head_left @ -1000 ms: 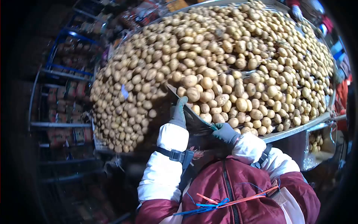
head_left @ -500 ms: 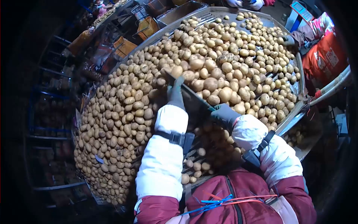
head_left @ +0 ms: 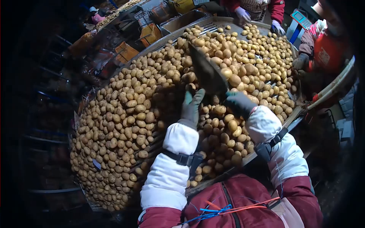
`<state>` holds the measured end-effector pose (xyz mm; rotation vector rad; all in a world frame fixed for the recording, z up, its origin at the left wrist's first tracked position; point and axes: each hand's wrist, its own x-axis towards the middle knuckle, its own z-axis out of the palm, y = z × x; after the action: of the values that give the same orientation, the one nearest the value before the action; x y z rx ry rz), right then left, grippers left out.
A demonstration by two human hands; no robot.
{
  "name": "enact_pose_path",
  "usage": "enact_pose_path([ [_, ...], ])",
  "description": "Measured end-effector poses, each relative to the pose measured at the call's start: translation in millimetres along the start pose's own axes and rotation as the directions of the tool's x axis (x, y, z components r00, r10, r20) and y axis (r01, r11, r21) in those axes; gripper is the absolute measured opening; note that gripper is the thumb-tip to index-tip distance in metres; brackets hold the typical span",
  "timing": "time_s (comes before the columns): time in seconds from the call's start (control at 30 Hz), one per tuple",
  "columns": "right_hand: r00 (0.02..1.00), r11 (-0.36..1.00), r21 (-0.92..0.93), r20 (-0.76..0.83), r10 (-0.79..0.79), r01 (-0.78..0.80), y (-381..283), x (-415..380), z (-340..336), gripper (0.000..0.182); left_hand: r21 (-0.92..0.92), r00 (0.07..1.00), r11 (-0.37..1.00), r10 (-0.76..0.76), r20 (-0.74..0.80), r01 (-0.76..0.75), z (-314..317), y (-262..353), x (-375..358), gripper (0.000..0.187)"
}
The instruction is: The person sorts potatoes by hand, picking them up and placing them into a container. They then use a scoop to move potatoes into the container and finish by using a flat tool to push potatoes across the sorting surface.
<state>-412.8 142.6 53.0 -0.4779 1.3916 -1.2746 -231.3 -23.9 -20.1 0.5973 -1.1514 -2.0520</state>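
Potatoes (head_left: 114, 125) cover a large slatted table, lit pale brown. A dark flat board or scoop (head_left: 207, 74) stands tilted among them near the middle, with potatoes against its right face. Gloved in grey-green, my right hand (head_left: 239, 102) is closed on the board's lower right end. My left hand (head_left: 192, 104), in a similar glove, is off the board, just below and left of it, its fingers apart over the potatoes. More potatoes (head_left: 224, 133) lie below the board, close to my body.
Across the table, a co-worker's gloved hands (head_left: 242, 14) are at the far edge. Another person in an orange apron (head_left: 329, 53) stands at the right, a hand by the potatoes. Yellow crates (head_left: 150, 34) and a scale display (head_left: 300, 17) stand beyond the rim.
The board has swung up and away from me, pushing potatoes towards the far side. My left hand has let go of it and opened. Co-workers across and at right have moved further into view.
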Motion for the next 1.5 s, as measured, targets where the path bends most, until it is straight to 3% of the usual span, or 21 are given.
enact_pose_path([
  [0.03,0.906,0.726,-0.547,0.185,-0.380,0.416,21,-9,11,0.009,0.028,0.997,0.999,0.034,-0.064,-0.033,-27,-6,-7,0.052],
  [0.07,1.000,0.934,-0.358,-0.015,-0.007,0.001,20,-29,36,0.014,-0.085,0.996,0.996,0.008,-0.088,-0.016,-2,29,-41,0.040],
  [0.1,1.000,0.879,-0.476,0.015,-0.016,0.021,52,-23,38,0.010,-0.265,0.988,0.959,-0.130,-0.082,0.105,-27,33,-52,0.029],
  [0.13,0.991,0.931,-0.344,-0.001,0.133,-0.125,35,-62,72,0.011,-0.275,0.989,0.957,-0.120,-0.085,0.093,-48,23,-66,0.029],
  [0.23,0.970,0.852,-0.501,0.095,0.225,-0.149,71,-98,115,0.013,-0.161,0.978,0.982,-0.122,-0.172,0.094,-133,-14,-145,0.042],
  [0.27,0.975,0.788,-0.614,0.147,0.170,-0.045,85,-107,131,0.017,-0.115,0.965,0.989,-0.123,-0.233,0.098,-161,-12,-183,0.047],
  [0.37,0.945,0.517,-0.842,0.280,0.172,0.155,100,-132,175,0.029,-0.197,0.764,0.945,-0.327,-0.556,0.261,-70,134,-299,0.046],
  [0.43,0.907,0.536,-0.810,0.383,0.175,0.239,106,-147,203,0.024,-0.323,0.839,0.921,-0.346,-0.421,0.218,-143,83,-360,0.058],
  [0.53,0.849,0.341,-0.868,0.457,0.263,0.362,129,-150,235,0.026,-0.531,0.742,0.804,-0.524,-0.419,0.267,-131,128,-422,0.054],
  [0.6,0.800,0.332,-0.859,0.495,0.340,0.390,134,-150,262,0.026,-0.496,0.631,0.827,-0.537,-0.560,0.265,-160,109,-460,0.055],
  [0.7,0.713,0.368,-0.787,0.610,0.345,0.495,177,-126,290,0.027,-0.477,0.587,0.867,-0.462,-0.665,0.142,-190,103,-482,0.061],
  [0.73,0.711,0.400,-0.824,0.556,0.431,0.402,164,-129,313,0.036,-0.468,0.593,0.882,-0.409,-0.693,0.062,-201,100,-487,0.064],
  [0.87,0.693,0.443,-0.835,0.530,0.489,0.326,188,-111,362,0.043,-0.395,0.493,0.918,-0.362,-0.791,0.040,-216,129,-477,0.064],
  [0.97,0.707,0.530,-0.770,0.592,0.387,0.355,214,-87,366,0.046,-0.400,0.612,0.912,-0.263,-0.746,-0.095,-232,129,-446,0.060],
  [1.0,0.717,0.529,-0.763,0.597,0.359,0.370,213,-78,362,0.046,-0.307,0.523,0.946,-0.207,-0.827,-0.110,-224,124,-437,0.051],
  [1.2,0.795,0.628,-0.715,0.555,0.245,0.306,176,-45,332,0.043,-0.003,0.544,0.998,0.031,-0.838,-0.061,-223,121,-350,0.045],
  [1.23,0.842,0.542,-0.784,0.486,0.234,0.302,179,-28,324,0.042,0.049,0.562,0.998,0.067,-0.824,-0.047,-220,116,-329,0.044],
  [1.3,0.893,0.650,-0.685,0.450,0.022,0.330,186,-6,311,0.042,-0.151,0.633,0.988,-0.102,-0.767,-0.023,-214,129,-277,0.041],
  [1.37,0.938,0.615,-0.750,0.344,0.050,0.242,154,14,298,0.037,-0.238,0.599,0.970,-0.219,-0.770,0.048,-170,155,-221,0.047],
  [1.4,0.946,0.631,-0.738,0.323,0.018,0.240,150,30,288,0.036,-0.286,0.697,0.957,-0.239,-0.676,0.050,-179,146,-203,0.052],
  [1.5,0.978,0.709,-0.688,0.206,-0.020,0.159,125,57,270,0.029,-0.163,0.740,0.979,-0.199,-0.643,0.121,-211,130,-128,0.053],
])
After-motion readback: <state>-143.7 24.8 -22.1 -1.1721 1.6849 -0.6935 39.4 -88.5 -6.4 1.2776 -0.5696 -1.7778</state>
